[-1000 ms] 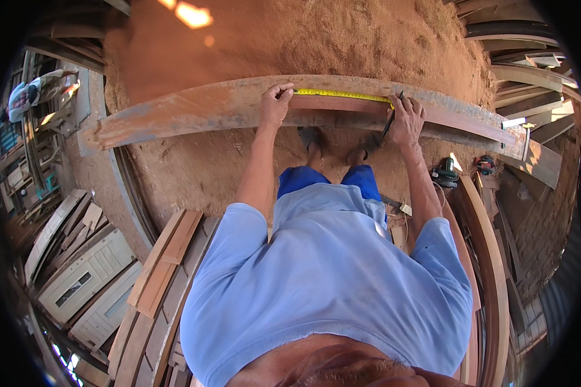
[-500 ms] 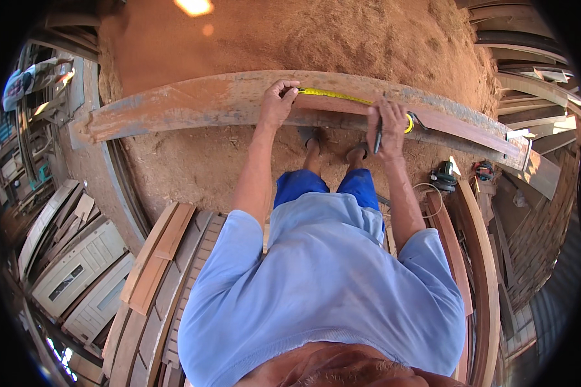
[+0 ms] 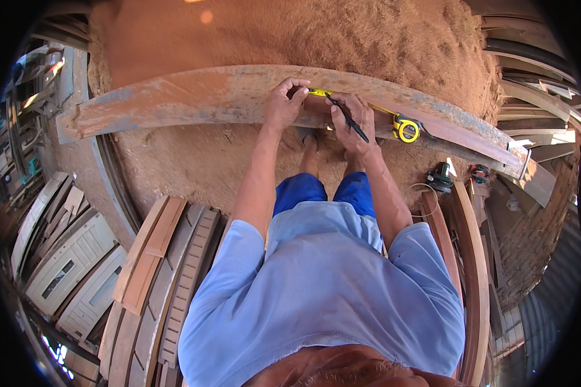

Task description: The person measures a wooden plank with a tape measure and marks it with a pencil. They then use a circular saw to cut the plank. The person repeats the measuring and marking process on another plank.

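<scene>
A yellow tape measure (image 3: 407, 128) rests on the long wooden board in front of me, its blade drawn out to the left. My left hand (image 3: 284, 103) pinches the free end of the blade between thumb and fingers. Closed around a black pen (image 3: 350, 120), my right hand (image 3: 355, 121) is at the blade, with the pen's upper-left tip beside it, a short way right of my left hand. A reddish wood strip (image 3: 458, 137) lies under the tape on the wide, weathered board (image 3: 174, 100).
Sawdust (image 3: 290, 39) covers the ground beyond the board. A dark green power tool (image 3: 439, 176) with a pale cord sits at the right. Stacked planks (image 3: 164, 251) stand at the near left and more timber (image 3: 471, 277) at the near right. Panelled doors (image 3: 74, 251) lean at far left.
My right hand has let go of the tape case and moved left along the blade with the pen. The case now lies on the board; my left hand stays at the blade's end.
</scene>
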`<state>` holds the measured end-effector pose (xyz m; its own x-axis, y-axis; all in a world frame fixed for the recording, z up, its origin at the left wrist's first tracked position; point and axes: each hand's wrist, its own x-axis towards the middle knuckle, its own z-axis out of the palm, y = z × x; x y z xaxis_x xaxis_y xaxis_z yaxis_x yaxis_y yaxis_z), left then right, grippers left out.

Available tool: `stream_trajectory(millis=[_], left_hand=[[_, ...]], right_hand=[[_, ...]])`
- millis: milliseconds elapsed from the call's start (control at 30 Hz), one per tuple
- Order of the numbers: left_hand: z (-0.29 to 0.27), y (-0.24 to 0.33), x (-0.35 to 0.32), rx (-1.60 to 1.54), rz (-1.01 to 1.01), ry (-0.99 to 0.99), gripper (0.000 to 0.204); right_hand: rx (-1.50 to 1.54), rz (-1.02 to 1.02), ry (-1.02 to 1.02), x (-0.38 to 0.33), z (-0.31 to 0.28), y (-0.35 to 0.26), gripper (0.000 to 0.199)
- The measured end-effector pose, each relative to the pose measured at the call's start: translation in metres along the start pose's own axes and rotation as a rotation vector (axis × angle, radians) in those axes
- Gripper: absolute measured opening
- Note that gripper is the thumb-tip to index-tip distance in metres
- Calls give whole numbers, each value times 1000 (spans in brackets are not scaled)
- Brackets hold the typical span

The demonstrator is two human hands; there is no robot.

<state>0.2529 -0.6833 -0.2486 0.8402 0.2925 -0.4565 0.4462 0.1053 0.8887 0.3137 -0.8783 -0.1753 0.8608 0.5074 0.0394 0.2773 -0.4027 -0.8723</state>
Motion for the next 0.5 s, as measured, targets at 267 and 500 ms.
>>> stream_trajectory(millis=[267, 500], left_hand=[[0, 2, -2, -29, 28, -8, 18], [-1, 0, -2, -57, 30, -26, 18]], right_hand=[[-48, 75, 31, -3, 8, 0, 13], [-109, 56, 52, -2, 16, 5, 11]])
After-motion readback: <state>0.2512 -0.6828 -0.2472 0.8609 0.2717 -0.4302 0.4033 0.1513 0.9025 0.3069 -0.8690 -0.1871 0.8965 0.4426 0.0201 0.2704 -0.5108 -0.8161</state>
